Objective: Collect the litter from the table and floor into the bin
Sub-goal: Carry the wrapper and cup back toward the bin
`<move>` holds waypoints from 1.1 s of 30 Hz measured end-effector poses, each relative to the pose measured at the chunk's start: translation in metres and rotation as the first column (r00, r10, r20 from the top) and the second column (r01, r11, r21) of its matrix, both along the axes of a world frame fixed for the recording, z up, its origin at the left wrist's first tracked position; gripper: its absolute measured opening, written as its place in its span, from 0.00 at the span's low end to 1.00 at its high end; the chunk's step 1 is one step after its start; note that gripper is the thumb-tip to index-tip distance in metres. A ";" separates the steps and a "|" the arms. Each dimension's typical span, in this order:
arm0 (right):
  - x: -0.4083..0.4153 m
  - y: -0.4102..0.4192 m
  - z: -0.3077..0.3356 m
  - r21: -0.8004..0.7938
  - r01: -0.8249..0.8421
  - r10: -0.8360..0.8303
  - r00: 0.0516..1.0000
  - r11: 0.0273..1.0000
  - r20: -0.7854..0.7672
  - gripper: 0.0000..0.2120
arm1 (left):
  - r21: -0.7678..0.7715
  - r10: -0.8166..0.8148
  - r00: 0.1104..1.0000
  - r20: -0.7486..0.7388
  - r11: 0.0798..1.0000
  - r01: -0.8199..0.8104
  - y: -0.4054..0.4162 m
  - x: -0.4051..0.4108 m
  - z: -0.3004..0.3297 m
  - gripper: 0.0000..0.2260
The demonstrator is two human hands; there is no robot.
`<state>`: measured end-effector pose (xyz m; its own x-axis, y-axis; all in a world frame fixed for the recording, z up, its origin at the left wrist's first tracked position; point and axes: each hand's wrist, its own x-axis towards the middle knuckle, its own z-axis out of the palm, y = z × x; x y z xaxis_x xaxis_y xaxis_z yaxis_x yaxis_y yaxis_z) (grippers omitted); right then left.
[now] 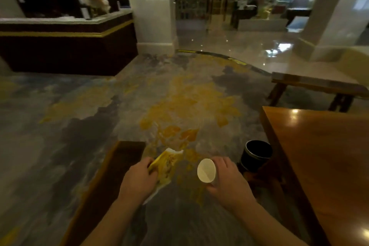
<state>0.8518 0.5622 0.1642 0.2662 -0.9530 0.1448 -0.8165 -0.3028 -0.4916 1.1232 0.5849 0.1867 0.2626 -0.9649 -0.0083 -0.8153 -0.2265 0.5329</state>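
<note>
The landmark here is the small round black bin with a pale metal band near its rim [256,156], which stands on the grey-and-yellow patterned carpet [99,110] just beside the near left corner of the glossy orange-brown wooden surface [323,156]. Its mouth is open and tilted toward the camera; the inside looks dark, and what it contains cannot be told.

Just left of the bin, the right hand [227,179] holds a white paper cup [206,170] lying on its side, its open mouth facing left and toward the camera. The grip is closed around the cup's body, thumb below and fingers over the top. Hand and cup hang above the carpet, close to the bin but not over its mouth.

Farther left of the bin, the left hand [139,177] clasps a crumpled yellow-and-white printed wrapper [166,166]; the grip is closed on its lower part, while the torn white upper edge sticks out away from the person. A dark wooden bench with a lighter edge [111,181] runs below and left of this hand.

Beyond the bin, on the far side of the surface, a second wooden bench [319,86] stands where the carpet meets polished pale floor tiles [229,46].
</note>
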 end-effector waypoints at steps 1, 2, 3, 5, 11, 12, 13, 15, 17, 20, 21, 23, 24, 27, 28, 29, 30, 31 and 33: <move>-0.001 -0.015 -0.005 0.001 0.021 -0.021 1.000 1.000 0.009 0.31 | 0.006 -0.022 1.000 -0.008 1.000 0.022 -0.023 -0.002 -0.004 0.01; -0.003 -0.031 -0.009 -0.003 0.045 -0.045 0.999 0.999 0.020 0.31 | 0.007 -0.045 0.999 -0.013 0.999 0.045 -0.046 -0.005 -0.007 0.03; -0.007 -0.049 -0.015 -0.002 0.075 -0.075 0.997 0.997 0.034 0.31 | 0.011 -0.062 0.998 -0.018 0.998 0.063 -0.071 -0.009 -0.013 0.04; -0.017 -0.093 -0.024 0.006 0.121 -0.121 0.992 0.993 0.045 0.31 | 0.014 -0.096 0.995 -0.018 0.995 0.096 -0.126 -0.017 -0.025 0.06; -0.046 -0.252 -0.024 0.003 0.168 -0.168 0.986 0.986 0.023 0.31 | 0.010 -0.128 0.991 -0.040 0.992 0.129 -0.287 -0.046 -0.027 0.08; -0.049 -0.275 -0.018 0.000 0.171 -0.171 0.985 0.985 0.026 0.31 | -0.004 -0.132 0.990 -0.041 0.991 0.132 -0.308 -0.048 -0.022 0.08; -0.052 -0.301 -0.014 -0.008 0.165 -0.165 0.986 0.986 0.033 0.31 | -0.027 -0.132 0.990 -0.049 0.991 0.131 -0.332 -0.051 -0.018 0.07; -0.057 -0.354 -0.004 -0.029 0.157 -0.156 0.988 0.987 0.010 0.30 | -0.056 -0.127 0.991 -0.037 0.991 0.125 -0.385 -0.054 -0.012 0.07; -0.058 -0.396 0.003 -0.018 0.167 -0.167 0.986 0.986 -0.002 0.31 | -0.070 -0.123 0.992 -0.008 0.990 0.122 -0.428 -0.057 -0.005 0.06; -0.055 -0.459 0.002 -0.005 0.181 -0.181 0.983 0.983 -0.013 0.31 | -0.092 -0.136 0.989 -0.050 0.987 0.131 -0.494 -0.054 -0.010 0.07; -0.052 -0.479 -0.001 -0.003 0.184 -0.184 0.983 0.983 -0.016 0.31 | -0.091 -0.150 0.986 -0.073 0.986 0.143 -0.516 -0.052 -0.013 0.09; -0.047 -0.519 -0.009 -0.010 0.204 -0.204 0.979 0.979 -0.017 0.31 | -0.078 -0.169 0.981 -0.098 0.984 0.162 -0.564 -0.048 -0.022 0.09; -0.045 -0.540 -0.014 -0.016 0.225 -0.226 0.974 0.974 -0.013 0.31 | -0.071 -0.177 0.978 -0.107 0.983 0.170 -0.592 -0.046 -0.028 0.10; -0.038 -0.601 -0.027 -0.011 0.293 -0.293 0.956 0.956 -0.022 0.30 | -0.080 -0.244 0.960 -0.137 0.969 0.235 -0.677 -0.044 -0.042 0.13; -0.036 -0.627 -0.031 -0.011 0.339 -0.340 0.940 0.941 -0.018 0.30 | -0.085 -0.285 0.950 -0.129 0.957 0.276 -0.713 -0.045 -0.047 0.13; -0.035 -0.639 -0.031 -0.004 0.361 -0.361 0.932 0.933 -0.017 0.30 | -0.083 -0.312 0.941 -0.128 0.949 0.303 -0.733 -0.046 -0.048 0.13; -0.035 -0.657 -0.033 0.000 0.395 -0.395 0.918 0.919 -0.019 0.30 | -0.084 -0.347 0.928 -0.132 0.937 0.339 -0.762 -0.049 -0.048 0.14; -0.034 -0.673 -0.034 0.012 0.438 -0.438 0.899 0.899 -0.019 0.30 | -0.085 -0.387 0.911 -0.144 0.922 0.378 -0.789 -0.052 -0.049 0.14; -0.033 -0.703 -0.035 0.038 0.518 -0.518 0.855 0.854 -0.008 0.30 | -0.070 -0.469 0.871 -0.144 0.883 0.464 -0.841 -0.062 -0.048 0.14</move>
<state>0.8188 -0.1411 0.1296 -0.2681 -0.9575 0.1064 -0.8486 0.1824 -0.4966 1.0613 -0.2564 0.1388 -0.2200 -0.9753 0.0214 -0.7300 0.1792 0.6596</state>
